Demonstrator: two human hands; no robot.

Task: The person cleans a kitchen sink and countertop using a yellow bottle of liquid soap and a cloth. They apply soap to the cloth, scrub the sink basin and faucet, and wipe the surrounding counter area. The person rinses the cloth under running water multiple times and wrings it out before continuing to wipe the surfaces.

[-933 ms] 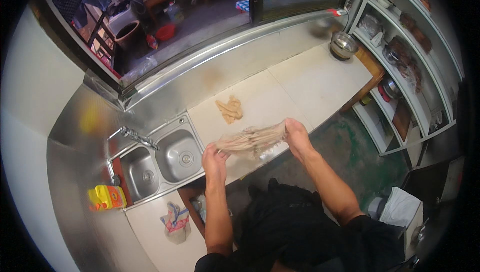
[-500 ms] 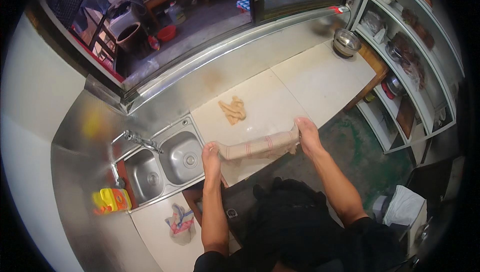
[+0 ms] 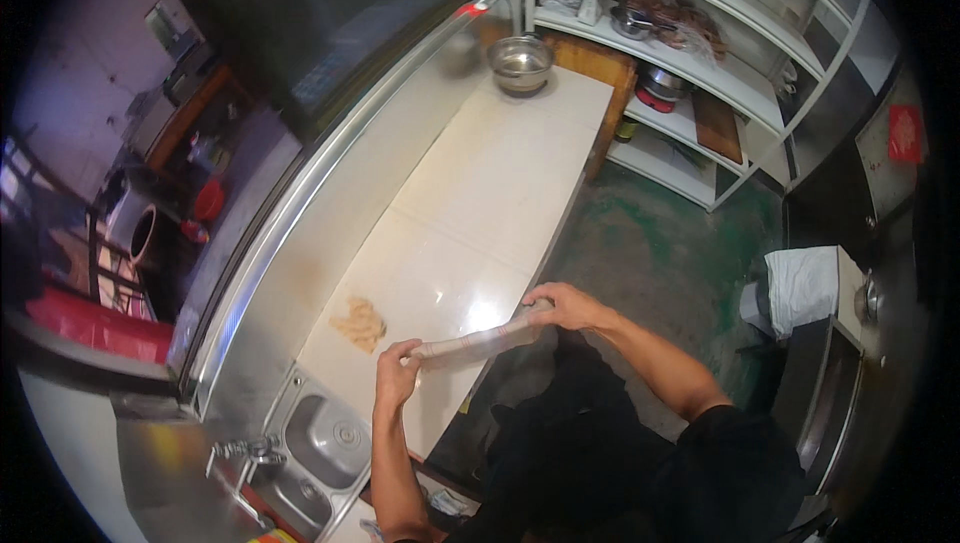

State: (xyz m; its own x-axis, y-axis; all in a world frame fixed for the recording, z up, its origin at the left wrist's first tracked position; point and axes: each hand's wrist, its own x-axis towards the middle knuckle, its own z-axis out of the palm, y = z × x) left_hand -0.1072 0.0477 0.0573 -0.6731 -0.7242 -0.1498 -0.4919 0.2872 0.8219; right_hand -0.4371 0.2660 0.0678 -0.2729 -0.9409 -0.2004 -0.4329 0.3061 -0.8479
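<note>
Stretched between my two hands is a beige cloth point(image 3: 478, 345) with thin red stripes, folded into a narrow band just above the near part of the white counter. My left hand point(image 3: 399, 363) pinches its left end. Closed on the right end is my right hand point(image 3: 565, 305), out past the counter's front edge. A second cloth, crumpled and tan point(image 3: 359, 324), lies on the counter beyond my left hand, close to the back wall.
The white tiled counter point(image 3: 470, 183) runs away to a metal bowl point(image 3: 520, 65) at its far end. A double steel sink point(image 3: 328, 437) with a faucet point(image 3: 250, 451) lies at lower left. White shelves point(image 3: 700, 63) hold pots and bags. White plastic point(image 3: 803, 288) covers something at right.
My view has turned to the right, so the sink sits lower left and more shelving shows. The striped cloth is now a narrower band, still held at both ends.
</note>
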